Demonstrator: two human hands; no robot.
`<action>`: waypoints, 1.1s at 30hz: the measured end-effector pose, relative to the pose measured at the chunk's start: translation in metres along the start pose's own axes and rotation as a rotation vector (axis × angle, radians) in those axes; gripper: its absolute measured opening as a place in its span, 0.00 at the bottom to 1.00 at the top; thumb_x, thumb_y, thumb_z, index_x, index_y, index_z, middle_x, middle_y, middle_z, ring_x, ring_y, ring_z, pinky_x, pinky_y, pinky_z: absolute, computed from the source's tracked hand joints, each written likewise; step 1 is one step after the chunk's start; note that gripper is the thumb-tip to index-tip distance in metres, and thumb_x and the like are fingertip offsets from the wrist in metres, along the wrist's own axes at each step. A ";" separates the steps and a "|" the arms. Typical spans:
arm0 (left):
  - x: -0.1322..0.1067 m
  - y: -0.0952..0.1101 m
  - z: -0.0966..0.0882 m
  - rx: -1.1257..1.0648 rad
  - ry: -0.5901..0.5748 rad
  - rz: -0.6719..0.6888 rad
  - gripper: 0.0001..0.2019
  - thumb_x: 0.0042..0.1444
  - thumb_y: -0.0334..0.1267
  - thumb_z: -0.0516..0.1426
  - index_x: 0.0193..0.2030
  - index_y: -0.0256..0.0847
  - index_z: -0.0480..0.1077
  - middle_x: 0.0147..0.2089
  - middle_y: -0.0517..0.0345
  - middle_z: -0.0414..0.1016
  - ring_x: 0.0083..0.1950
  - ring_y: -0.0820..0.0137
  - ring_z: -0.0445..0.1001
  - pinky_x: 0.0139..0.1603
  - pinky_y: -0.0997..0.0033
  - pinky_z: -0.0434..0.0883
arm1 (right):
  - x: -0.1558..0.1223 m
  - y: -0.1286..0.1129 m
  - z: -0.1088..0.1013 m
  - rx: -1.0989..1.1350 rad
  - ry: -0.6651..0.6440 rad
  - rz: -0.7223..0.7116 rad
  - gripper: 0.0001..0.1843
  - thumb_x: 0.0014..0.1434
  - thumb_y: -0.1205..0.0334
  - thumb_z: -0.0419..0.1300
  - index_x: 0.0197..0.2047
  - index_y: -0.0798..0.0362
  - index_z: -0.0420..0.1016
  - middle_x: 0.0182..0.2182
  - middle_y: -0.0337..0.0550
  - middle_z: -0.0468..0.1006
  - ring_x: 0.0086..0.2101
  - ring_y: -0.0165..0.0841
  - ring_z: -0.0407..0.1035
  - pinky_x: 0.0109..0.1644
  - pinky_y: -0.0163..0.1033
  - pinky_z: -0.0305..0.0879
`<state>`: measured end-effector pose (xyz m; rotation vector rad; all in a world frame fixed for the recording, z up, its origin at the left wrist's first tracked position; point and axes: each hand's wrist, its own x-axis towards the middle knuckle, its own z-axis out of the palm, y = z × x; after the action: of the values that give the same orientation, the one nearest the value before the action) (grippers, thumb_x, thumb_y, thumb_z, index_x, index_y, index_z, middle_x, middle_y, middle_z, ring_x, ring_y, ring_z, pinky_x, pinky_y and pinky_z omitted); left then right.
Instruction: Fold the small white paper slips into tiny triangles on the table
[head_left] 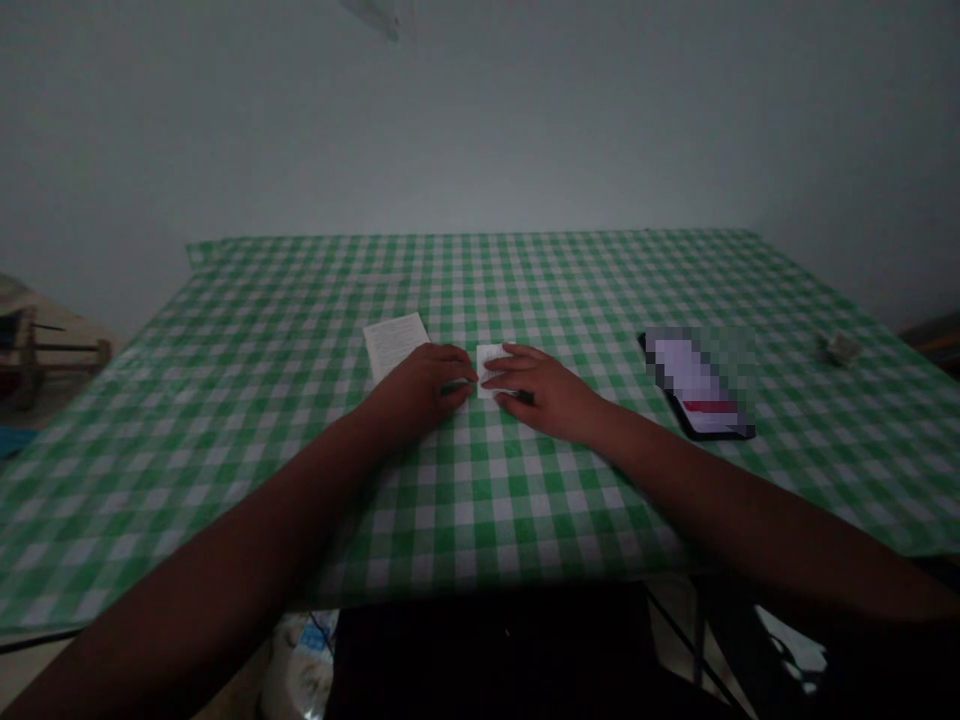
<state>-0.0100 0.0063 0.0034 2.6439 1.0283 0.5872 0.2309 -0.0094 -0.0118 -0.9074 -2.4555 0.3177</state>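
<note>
A small white piece of paper (pixel 489 354) with faint print lies flat on the green-and-white checked tablecloth. Over its right part rest the outstretched fingers of my right hand (pixel 541 392), the thumb apart below them. My left hand (pixel 436 382) lies just left of this paper, its fingers stretched toward the paper's left edge; whether they touch it I cannot tell. Partly behind my left hand is a larger printed sheet (pixel 394 343), lying slightly turned on the cloth. Both palms face down.
To the right a phone (pixel 697 388) lies face up with its screen lit and blurred out. Farther right is a small crumpled-looking object (pixel 841 347). The checked tablecloth (pixel 480 500) covers the table, which stands near a pale wall (pixel 480 120). Wooden furniture (pixel 31 350) shows at far left.
</note>
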 end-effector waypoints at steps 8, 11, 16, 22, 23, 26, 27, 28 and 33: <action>0.001 0.005 0.003 0.036 0.025 -0.038 0.09 0.63 0.39 0.58 0.44 0.41 0.79 0.50 0.52 0.79 0.54 0.62 0.75 0.61 0.57 0.69 | 0.000 0.001 0.001 -0.010 -0.012 0.011 0.15 0.66 0.63 0.58 0.53 0.49 0.80 0.58 0.47 0.77 0.64 0.42 0.64 0.70 0.57 0.57; 0.002 0.006 0.006 0.054 0.053 -0.061 0.07 0.63 0.39 0.59 0.41 0.41 0.78 0.49 0.53 0.78 0.52 0.62 0.75 0.59 0.56 0.69 | 0.000 0.001 0.001 0.000 -0.012 0.008 0.15 0.66 0.63 0.58 0.54 0.47 0.80 0.58 0.46 0.77 0.64 0.42 0.64 0.70 0.58 0.57; 0.004 0.007 0.010 0.096 0.058 -0.079 0.06 0.62 0.39 0.60 0.38 0.41 0.77 0.48 0.53 0.78 0.51 0.61 0.75 0.57 0.55 0.68 | 0.001 -0.001 0.000 0.019 -0.005 0.000 0.16 0.66 0.64 0.58 0.54 0.45 0.80 0.58 0.45 0.77 0.63 0.41 0.65 0.70 0.59 0.56; 0.004 0.008 0.010 0.109 0.068 -0.076 0.04 0.60 0.38 0.61 0.39 0.42 0.76 0.49 0.52 0.77 0.51 0.61 0.75 0.56 0.55 0.69 | 0.001 -0.002 -0.001 0.042 -0.011 -0.001 0.15 0.65 0.64 0.58 0.54 0.45 0.79 0.58 0.45 0.77 0.63 0.40 0.65 0.70 0.58 0.55; 0.004 0.008 0.011 0.110 0.074 -0.071 0.04 0.59 0.38 0.61 0.38 0.42 0.76 0.50 0.52 0.77 0.52 0.61 0.75 0.57 0.55 0.69 | 0.001 -0.001 0.000 0.042 -0.012 -0.005 0.16 0.66 0.64 0.58 0.54 0.44 0.79 0.58 0.44 0.77 0.62 0.39 0.66 0.71 0.58 0.54; 0.003 0.008 0.013 0.103 0.088 -0.061 0.03 0.59 0.37 0.60 0.38 0.42 0.75 0.53 0.52 0.77 0.55 0.61 0.74 0.60 0.55 0.68 | 0.001 0.000 0.001 0.034 -0.013 -0.021 0.15 0.66 0.63 0.57 0.54 0.46 0.77 0.57 0.43 0.78 0.61 0.38 0.67 0.71 0.57 0.53; 0.003 0.007 0.014 0.099 0.092 -0.059 0.03 0.59 0.37 0.61 0.38 0.42 0.75 0.54 0.52 0.77 0.56 0.61 0.74 0.60 0.55 0.68 | 0.002 0.000 0.001 0.030 -0.010 -0.023 0.15 0.66 0.63 0.57 0.55 0.47 0.77 0.57 0.44 0.78 0.61 0.38 0.67 0.71 0.57 0.54; 0.003 0.007 0.015 0.096 0.099 -0.060 0.03 0.58 0.37 0.61 0.38 0.42 0.75 0.55 0.52 0.77 0.56 0.61 0.74 0.61 0.55 0.68 | 0.001 0.000 0.002 0.026 -0.009 -0.026 0.16 0.66 0.62 0.57 0.55 0.49 0.76 0.57 0.45 0.78 0.61 0.39 0.67 0.71 0.57 0.54; 0.003 0.004 0.017 0.074 0.115 -0.075 0.03 0.57 0.37 0.61 0.38 0.42 0.75 0.56 0.52 0.77 0.59 0.61 0.73 0.63 0.55 0.67 | 0.000 0.001 0.004 0.006 0.017 0.002 0.21 0.66 0.60 0.57 0.61 0.54 0.71 0.60 0.52 0.75 0.64 0.43 0.63 0.69 0.57 0.57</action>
<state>0.0021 0.0042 -0.0097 2.6472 1.1989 0.7048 0.2288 -0.0089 -0.0152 -0.9064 -2.4369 0.3158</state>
